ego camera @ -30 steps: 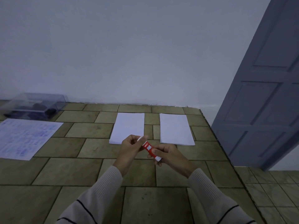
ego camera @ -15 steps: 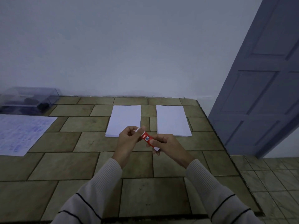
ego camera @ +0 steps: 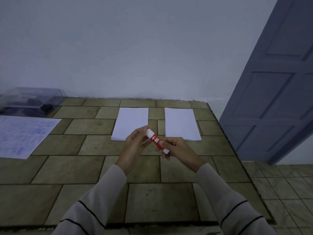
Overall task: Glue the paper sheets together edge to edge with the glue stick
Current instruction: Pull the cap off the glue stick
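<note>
Two white paper sheets lie side by side on the tiled counter, the left sheet [ego camera: 131,122] and the right sheet [ego camera: 182,123], with a gap of bare tile between them. In front of them I hold a red glue stick [ego camera: 157,141] with white ends, tilted up to the left. My right hand [ego camera: 177,149] grips its red body and lower end. My left hand [ego camera: 135,143] pinches the white cap at its upper end. Both hands hover above the counter, just short of the sheets' near edges.
A printed sheet [ego camera: 23,134] lies at the far left, with a clear plastic box [ego camera: 32,100] behind it against the wall. The counter's right edge [ego camera: 237,155] drops to a tiled floor. A grey-blue door [ego camera: 277,92] stands at the right.
The white cap end of the glue stick shows more clearly above my left fingers than before. Both hands stay together in front of the sheets, and the view has tilted up slightly.
</note>
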